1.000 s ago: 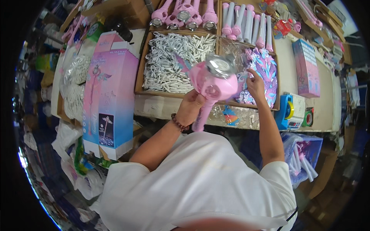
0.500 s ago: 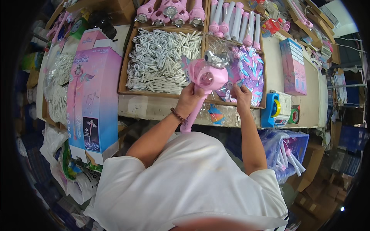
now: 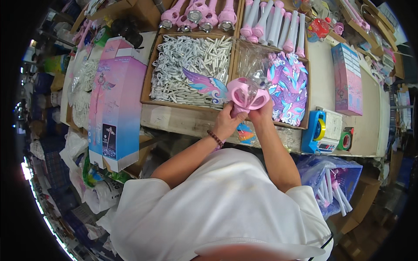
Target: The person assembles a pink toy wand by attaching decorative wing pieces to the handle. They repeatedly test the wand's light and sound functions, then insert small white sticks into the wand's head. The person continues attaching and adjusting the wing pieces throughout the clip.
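A pink toy wand (image 3: 247,95) with an openwork round head is in front of my chest. A purple and blue wing piece (image 3: 205,84) sticks out from the head's left side. My left hand (image 3: 231,122) is closed around the neck just below the head. Against the head's lower right side, my right hand (image 3: 261,114) grips the wand, its fingertips partly hidden behind it. The handle is mostly out of sight below the head. Just beyond my right hand lies a pile of purple and blue wings (image 3: 288,89) in a cardboard tray.
Trays hold white cords and sticks (image 3: 189,69), pink wand heads (image 3: 198,15) and clear-tubed handles (image 3: 274,26). A tall printed box (image 3: 116,104) stands left, another (image 3: 347,80) right. Near the right edge sit a blue tape dispenser (image 3: 313,131) and a blue bin (image 3: 350,176).
The wand head has tipped toward me and now shows a wing spread to its left. My right hand has moved left from the wing pile onto the wand. The view has shifted slightly.
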Tool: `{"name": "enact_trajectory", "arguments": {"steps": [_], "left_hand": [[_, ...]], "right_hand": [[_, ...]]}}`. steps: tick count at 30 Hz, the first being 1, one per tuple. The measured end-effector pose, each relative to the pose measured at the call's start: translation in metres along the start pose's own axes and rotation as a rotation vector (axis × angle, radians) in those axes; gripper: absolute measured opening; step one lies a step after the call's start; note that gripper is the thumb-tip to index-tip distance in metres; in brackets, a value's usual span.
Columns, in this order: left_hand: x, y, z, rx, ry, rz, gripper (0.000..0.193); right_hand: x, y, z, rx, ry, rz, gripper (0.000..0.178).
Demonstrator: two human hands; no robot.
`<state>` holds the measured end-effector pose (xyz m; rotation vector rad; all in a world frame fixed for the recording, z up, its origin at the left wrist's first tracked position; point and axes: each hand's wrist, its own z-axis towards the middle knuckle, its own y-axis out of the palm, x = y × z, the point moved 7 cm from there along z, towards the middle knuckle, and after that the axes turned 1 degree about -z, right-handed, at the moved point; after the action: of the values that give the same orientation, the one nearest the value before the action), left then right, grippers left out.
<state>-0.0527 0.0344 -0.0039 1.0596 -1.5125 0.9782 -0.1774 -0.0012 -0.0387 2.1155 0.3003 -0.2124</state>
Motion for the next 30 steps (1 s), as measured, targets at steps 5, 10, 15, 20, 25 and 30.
{"name": "enact_trajectory", "arguments": {"steps": [5, 10, 15, 20, 25, 30], "left_hand": [[-0.01, 0.014, -0.01, -0.02, -0.023, 0.039, 0.055], [-0.027, 0.013, -0.01, -0.13, 0.09, -0.546, 0.054], [0.002, 0.012, -0.006, 0.009, 0.156, -0.348, 0.055], [0.039, 0.006, -0.012, -0.078, 0.024, -0.26, 0.046], [0.063, -0.013, -0.012, -0.016, 0.181, -0.469, 0.06], [0.081, -0.022, 0.002, -0.066, 0.181, -0.69, 0.072]], "right_hand": [[0.002, 0.003, -0.004, -0.111, 0.165, 0.008, 0.045], [0.004, 0.024, -0.02, -0.092, 0.249, -0.057, 0.047], [-0.028, 0.035, -0.021, -0.077, -0.025, -0.164, 0.035], [-0.059, 0.067, -0.035, -0.14, -0.299, -0.492, 0.029], [-0.059, 0.087, -0.035, -0.241, -0.138, -0.494, 0.022], [-0.053, 0.062, -0.013, -0.413, 0.091, -0.132, 0.018]]}}
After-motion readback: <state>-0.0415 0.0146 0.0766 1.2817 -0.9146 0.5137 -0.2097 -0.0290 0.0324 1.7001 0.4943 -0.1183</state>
